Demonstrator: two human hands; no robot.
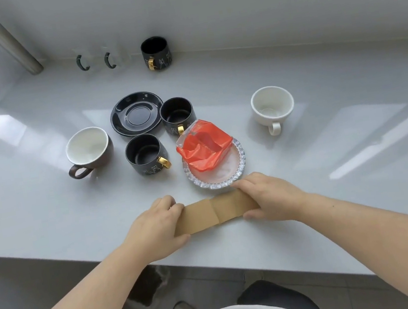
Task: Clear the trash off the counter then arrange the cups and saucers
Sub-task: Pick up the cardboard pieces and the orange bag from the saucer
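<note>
Head view: left hand and right hand each pinch one end of a flat brown cardboard strip, stretched between them above the white counter near its front edge. Just behind the strip: clear ruffled glass saucer with a crumpled orange plastic wrapper lying on it. Left of the saucer: two black gold-handled cups, black saucer, brown cup. Right of the saucer: white cup.

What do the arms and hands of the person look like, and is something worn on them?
Both forearms are bare up to the frame edge, with no sleeves visible. The left hand and the right hand wear no gloves, and no rings, watch or bracelets are visible. A few small dark moles mark the left forearm.
</note>
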